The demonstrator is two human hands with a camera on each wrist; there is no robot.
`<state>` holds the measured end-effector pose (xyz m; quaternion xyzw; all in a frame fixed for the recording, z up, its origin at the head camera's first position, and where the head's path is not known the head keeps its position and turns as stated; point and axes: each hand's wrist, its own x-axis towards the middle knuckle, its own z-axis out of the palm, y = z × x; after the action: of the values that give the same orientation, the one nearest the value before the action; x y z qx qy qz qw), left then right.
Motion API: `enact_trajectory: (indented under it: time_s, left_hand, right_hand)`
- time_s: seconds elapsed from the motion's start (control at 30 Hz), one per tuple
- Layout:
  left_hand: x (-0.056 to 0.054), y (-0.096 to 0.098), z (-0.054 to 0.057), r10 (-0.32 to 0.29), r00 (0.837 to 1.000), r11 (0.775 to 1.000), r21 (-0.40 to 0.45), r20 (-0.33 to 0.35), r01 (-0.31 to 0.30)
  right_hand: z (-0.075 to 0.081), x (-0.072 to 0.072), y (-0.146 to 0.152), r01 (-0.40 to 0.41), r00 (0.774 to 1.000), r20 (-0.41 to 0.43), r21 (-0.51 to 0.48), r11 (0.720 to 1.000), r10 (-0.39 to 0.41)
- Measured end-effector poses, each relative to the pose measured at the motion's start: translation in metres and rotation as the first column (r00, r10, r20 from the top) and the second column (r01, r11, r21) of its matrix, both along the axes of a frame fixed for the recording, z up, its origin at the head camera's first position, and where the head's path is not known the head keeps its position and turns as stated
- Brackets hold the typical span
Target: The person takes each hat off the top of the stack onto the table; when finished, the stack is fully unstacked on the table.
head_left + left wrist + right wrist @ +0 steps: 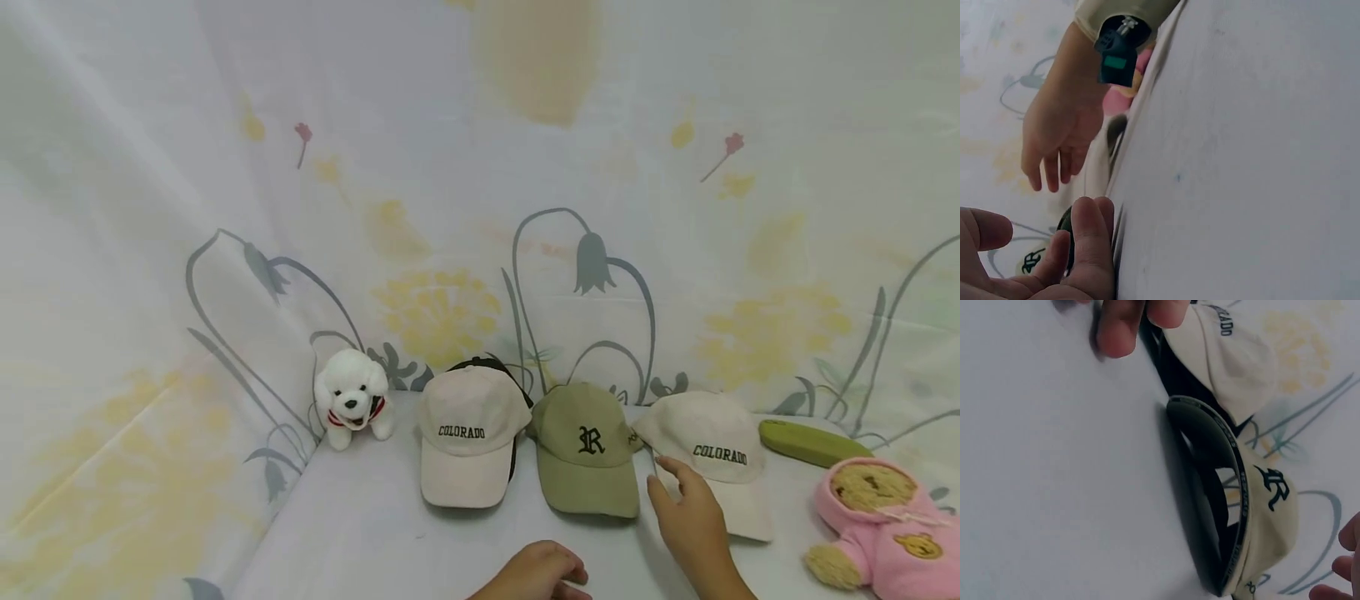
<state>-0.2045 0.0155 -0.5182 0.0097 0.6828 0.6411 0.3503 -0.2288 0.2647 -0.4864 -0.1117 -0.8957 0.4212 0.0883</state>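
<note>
My left grip (534,573) and right grip (692,515) are loose and empty, and the green cap (581,454), at lower centre of the frame, should be light, soft, best taken by its stiffer brim (588,493).

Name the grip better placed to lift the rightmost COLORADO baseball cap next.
Probably the right grip: it hovers by that baseball cap; the left grip hangs farther off, to its left.
</note>
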Motion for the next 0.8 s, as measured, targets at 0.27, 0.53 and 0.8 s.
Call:
enact_trajectory:
  time_s: [0.27,0.53,0.8]
  left_hand:
    - [0.004,-0.039,0.01,0.135,0.99,0.991,-0.001,-0.049,-0.136]
    - [-0.004,-0.066,0.011,0.247,0.967,0.967,0.081,-0.064,-0.242]
    - [-0.011,-0.096,0.008,0.332,0.94,0.942,0.073,-0.077,-0.327]
  right_hand:
    - [-0.002,0.006,-0.023,-0.058,0.998,-0.007,-0.069,0.996,0.058]
    - [-0.005,0.011,-0.048,-0.096,0.995,-0.057,-0.171,0.981,0.088]
    - [-0.004,0.011,-0.067,-0.096,0.992,-0.1,-0.17,0.981,0.079]
